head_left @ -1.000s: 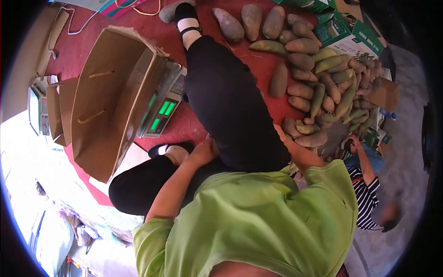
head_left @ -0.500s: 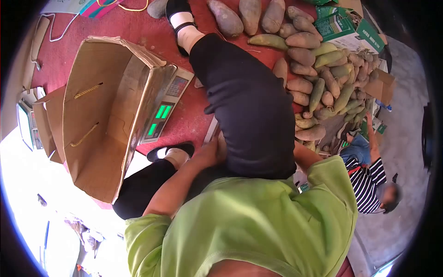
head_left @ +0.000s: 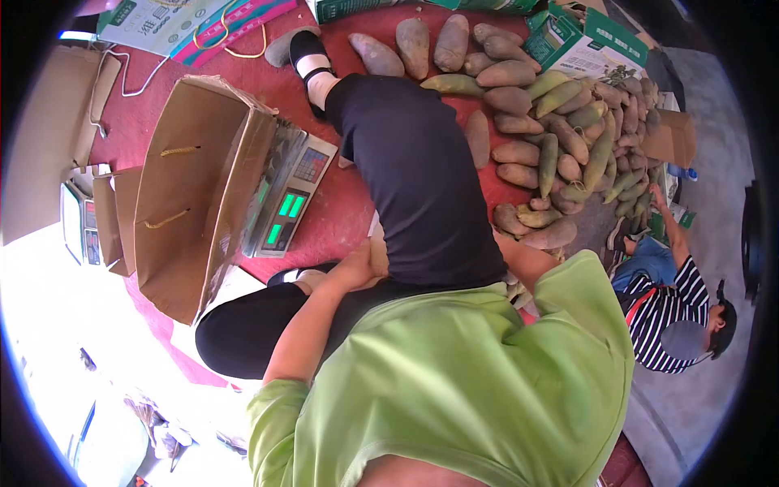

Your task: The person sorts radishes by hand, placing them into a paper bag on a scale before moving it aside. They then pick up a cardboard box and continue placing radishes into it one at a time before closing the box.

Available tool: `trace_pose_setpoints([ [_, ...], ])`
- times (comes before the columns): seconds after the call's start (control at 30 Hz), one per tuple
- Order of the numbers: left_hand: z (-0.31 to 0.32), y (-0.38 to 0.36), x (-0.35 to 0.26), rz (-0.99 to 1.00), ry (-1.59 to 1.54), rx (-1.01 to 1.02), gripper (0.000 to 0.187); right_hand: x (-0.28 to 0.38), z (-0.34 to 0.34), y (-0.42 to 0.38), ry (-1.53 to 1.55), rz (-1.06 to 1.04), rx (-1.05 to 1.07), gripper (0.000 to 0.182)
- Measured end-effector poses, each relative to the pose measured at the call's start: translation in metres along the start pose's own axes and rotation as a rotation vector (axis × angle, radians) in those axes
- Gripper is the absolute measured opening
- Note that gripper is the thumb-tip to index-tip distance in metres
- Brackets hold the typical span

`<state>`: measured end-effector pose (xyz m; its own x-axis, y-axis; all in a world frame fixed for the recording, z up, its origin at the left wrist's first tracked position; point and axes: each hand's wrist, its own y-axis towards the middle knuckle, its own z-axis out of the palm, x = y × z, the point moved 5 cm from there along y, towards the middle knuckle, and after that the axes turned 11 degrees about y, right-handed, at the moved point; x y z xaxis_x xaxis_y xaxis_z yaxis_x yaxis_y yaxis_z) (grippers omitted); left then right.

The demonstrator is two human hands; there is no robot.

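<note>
The left hand (head_left: 361, 264) rests low between the person's black-trousered legs, fingers curled against the inner thigh beside a pale flat slip (head_left: 375, 227) on the red mat (head_left: 337, 215); whether it grips the slip cannot be told, and the right hand is hidden behind the thigh. Just left of it stands a metal weighing scale (head_left: 290, 199) with green lit digits, carrying an open brown cardboard box (head_left: 191, 195) with cord handles. Beyond the right knee lies a heap of long, dull brown and greenish tubers (head_left: 540, 138), rough-skinned.
</note>
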<state>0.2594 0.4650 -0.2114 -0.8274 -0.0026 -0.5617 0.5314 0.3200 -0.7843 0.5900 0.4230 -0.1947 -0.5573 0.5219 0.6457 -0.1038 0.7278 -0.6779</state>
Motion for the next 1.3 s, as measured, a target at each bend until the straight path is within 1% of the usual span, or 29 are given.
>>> trace_pose_setpoints([
  [0.03,0.000,-0.002,-0.001,0.001,0.009,-0.005,0.075,-0.001,0.000,-0.002,0.002,-0.007,0.000,0.026],
  [0.1,-0.004,-0.008,-0.008,0.093,0.010,-0.055,0.075,-0.004,0.000,-0.004,0.006,-0.023,-0.005,0.026],
  [0.23,0.003,-0.002,-0.001,0.035,0.031,-0.035,0.079,-0.010,0.000,-0.008,0.010,-0.050,-0.013,0.026],
  [0.3,-0.001,-0.005,-0.008,-0.034,0.097,-0.013,0.089,-0.014,-0.002,-0.012,0.011,-0.058,-0.011,0.026],
  [0.33,0.001,-0.007,-0.010,-0.038,0.101,-0.028,0.089,-0.015,-0.001,-0.011,0.005,-0.072,-0.008,0.026],
  [0.4,-0.003,-0.012,-0.018,0.045,0.198,-0.234,0.099,-0.019,-0.005,-0.014,0.000,-0.076,-0.010,0.026],
  [0.43,-0.003,-0.013,-0.019,0.040,0.207,-0.253,0.099,-0.020,-0.006,-0.014,-0.001,-0.081,-0.011,0.026],
  [0.5,0.000,-0.010,-0.019,-0.053,0.228,-0.182,0.107,-0.024,-0.007,-0.013,-0.010,-0.100,-0.015,0.026],
  [0.53,-0.002,-0.013,-0.023,-0.054,0.236,-0.198,0.107,-0.025,-0.005,-0.011,-0.017,-0.107,-0.014,0.026],
  [0.6,-0.005,-0.017,-0.028,-0.072,0.224,-0.173,0.107,-0.025,-0.001,-0.007,-0.029,-0.128,-0.019,0.026],
  [0.73,-0.005,-0.013,-0.029,-0.018,0.338,-0.270,0.106,-0.022,0.033,0.018,-0.094,-0.226,-0.036,0.026],
  [0.8,-0.004,-0.012,-0.030,-0.112,0.333,-0.203,0.098,-0.024,0.050,0.030,-0.128,-0.254,-0.055,0.026],
  [0.83,-0.004,-0.010,-0.030,-0.107,0.340,-0.202,0.098,-0.025,0.056,0.034,-0.143,-0.263,-0.066,0.026],
  [0.9,-0.003,-0.005,-0.025,-0.046,0.351,-0.203,0.083,-0.028,0.062,0.040,-0.156,-0.277,-0.083,0.026],
  [0.93,-0.002,-0.002,-0.020,-0.042,0.356,-0.196,0.083,-0.031,0.062,0.043,-0.161,-0.284,-0.091,0.025],
  [1.0,0.005,0.006,-0.009,-0.107,0.349,-0.091,0.103,-0.034,0.061,0.045,-0.164,-0.290,-0.106,0.025],
  [1.03,0.004,0.004,-0.014,-0.102,0.357,-0.084,0.103,-0.032,0.058,0.043,-0.164,-0.287,-0.116,0.025],
  [1.1,-0.005,-0.007,-0.022,-0.118,0.346,-0.147,0.091,-0.024,0.054,0.036,-0.178,-0.298,-0.112,0.026],
  [1.13,-0.006,-0.007,-0.021,-0.121,0.350,-0.151,0.091,-0.018,0.053,0.036,-0.199,-0.318,-0.101,0.026],
  [1.2,-0.003,-0.004,-0.016,-0.083,0.338,-0.126,0.078,-0.019,0.056,0.040,-0.218,-0.333,-0.098,0.026],
  [1.23,0.002,0.000,-0.009,-0.083,0.342,-0.126,0.078,-0.021,0.058,0.041,-0.241,-0.338,-0.094,0.027],
  [1.3,0.005,0.006,-0.002,0.014,0.404,-0.315,0.069,-0.024,0.058,0.040,-0.200,-0.345,-0.141,0.027],
])
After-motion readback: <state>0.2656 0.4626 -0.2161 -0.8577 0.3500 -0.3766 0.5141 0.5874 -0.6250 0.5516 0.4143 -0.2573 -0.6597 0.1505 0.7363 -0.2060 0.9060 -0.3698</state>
